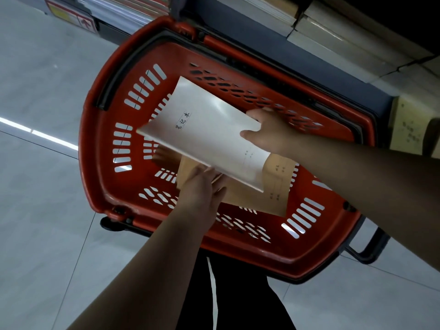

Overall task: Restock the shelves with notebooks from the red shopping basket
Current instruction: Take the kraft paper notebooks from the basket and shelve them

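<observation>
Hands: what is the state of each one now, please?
Left hand: touches the brown notebook, grip unclear.
Right hand: holds the white notebook.

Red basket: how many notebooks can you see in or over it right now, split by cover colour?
White notebook: 1, gripped by the right hand above the red basket.
Brown notebooks: at least 1 visible under the left hand; more below cannot be told.
Total visible: 2.
</observation>
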`<state>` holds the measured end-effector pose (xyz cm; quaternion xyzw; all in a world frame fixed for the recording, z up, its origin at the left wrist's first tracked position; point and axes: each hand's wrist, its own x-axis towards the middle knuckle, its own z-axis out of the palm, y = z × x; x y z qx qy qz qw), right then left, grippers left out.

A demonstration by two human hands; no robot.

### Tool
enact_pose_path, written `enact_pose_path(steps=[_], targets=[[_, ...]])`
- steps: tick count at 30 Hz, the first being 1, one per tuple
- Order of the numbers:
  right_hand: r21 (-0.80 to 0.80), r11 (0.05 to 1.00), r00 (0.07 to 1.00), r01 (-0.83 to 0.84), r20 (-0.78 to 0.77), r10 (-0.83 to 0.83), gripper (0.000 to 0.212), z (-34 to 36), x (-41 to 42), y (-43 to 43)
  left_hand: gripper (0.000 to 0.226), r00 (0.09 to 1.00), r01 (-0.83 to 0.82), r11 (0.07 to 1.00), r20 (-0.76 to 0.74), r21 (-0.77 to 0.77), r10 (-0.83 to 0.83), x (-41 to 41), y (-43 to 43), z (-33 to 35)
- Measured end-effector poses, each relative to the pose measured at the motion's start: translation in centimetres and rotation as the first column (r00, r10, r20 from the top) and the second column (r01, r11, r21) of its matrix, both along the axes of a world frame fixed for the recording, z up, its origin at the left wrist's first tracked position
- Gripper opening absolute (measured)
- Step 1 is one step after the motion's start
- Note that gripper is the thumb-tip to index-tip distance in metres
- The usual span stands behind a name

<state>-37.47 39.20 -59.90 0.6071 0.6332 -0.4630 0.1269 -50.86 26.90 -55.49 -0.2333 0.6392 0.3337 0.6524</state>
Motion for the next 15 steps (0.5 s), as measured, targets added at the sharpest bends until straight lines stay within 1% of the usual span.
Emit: enact_pose_path(steps=[2, 4, 6, 8, 12, 13, 15], targets=[[-0.002, 0.999, 0.999, -0.033, 0.016, 0.033, 0.054, 0.1, -0.1, -0.3, 0.031, 0.999, 0.03, 0.998, 0.029, 0.054, -0.032, 0.5, 0.8, 0.3], [0.039, 0.998, 0.998, -0.05, 0.038, 0.049, 0.043, 0.4, -0.3, -0.6, 0.026, 0.998, 0.051, 0.998, 0.042, 0.038, -0.053, 0.8, 1.6, 0.7], [0.081, 0.994, 0.995, -0.077, 0.072, 0.071, 0.035, 0.8, -0.4, -0.8, 0.027, 0.998, 0.057, 0.998, 0.04, 0.007, -0.057, 0.7, 1.8, 1.1], [0.083, 0.994, 0.995, -0.076, 0.074, 0.07, 0.035, 1.2, -0.4, -0.9, 0.03, 0.997, 0.068, 0.998, 0.026, -0.001, -0.068, 0.4, 1.4, 1.2], [0.026, 1.0, 1.0, -0.013, 0.019, 0.013, 0.048, 2.8, -0.1, -1.6, 0.024, 0.999, 0.028, 1.0, 0.034, -0.008, -0.028, 0.0, 0.6, 2.7], [0.026, 1.0, 1.0, 0.003, 0.003, -0.003, 0.048, 3.4, 0.1, -1.8, 0.023, 0.999, 0.038, 0.999, 0.027, -0.01, -0.038, 0.1, 0.4, 3.2], [0.032, 0.999, 0.998, 0.044, -0.035, -0.043, 0.046, 4.8, 0.4, -2.2, 0.031, 0.995, 0.096, 0.995, -0.003, -0.028, -0.096, 0.6, 0.2, 4.2]])
